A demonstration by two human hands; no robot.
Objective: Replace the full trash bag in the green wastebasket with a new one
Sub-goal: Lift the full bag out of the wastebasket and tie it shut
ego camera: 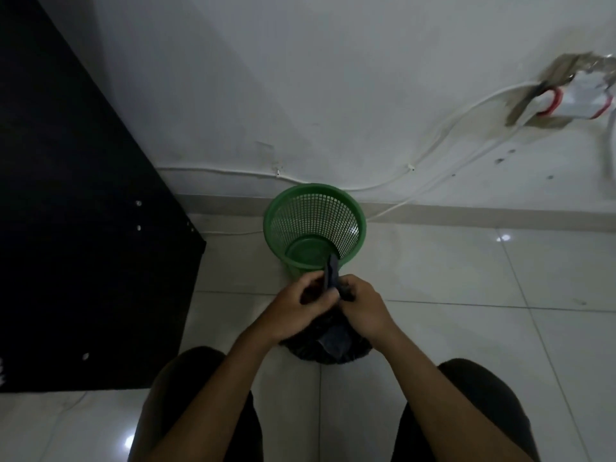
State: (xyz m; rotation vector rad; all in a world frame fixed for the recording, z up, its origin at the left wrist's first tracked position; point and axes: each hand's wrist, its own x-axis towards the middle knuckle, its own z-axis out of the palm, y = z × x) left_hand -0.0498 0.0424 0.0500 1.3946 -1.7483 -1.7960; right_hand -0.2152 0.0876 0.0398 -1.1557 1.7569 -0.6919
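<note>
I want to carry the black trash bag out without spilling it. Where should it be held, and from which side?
Grip the black trash bag by its gathered neck, from above. It sits bulging on the floor with its top drawn into a narrow strip that the left hand and right hand pinch; the rounded body likely offers no firm hold.

A big black board (83,228) is standing on the left, with small shiny screws (138,203) showing on it. White wires (233,171) are running along the white wall (300,78) toward a patch of brown tape (528,106), where a red wire (556,101) is curling. The shiny floor tiles (466,278) are catching light.
</note>
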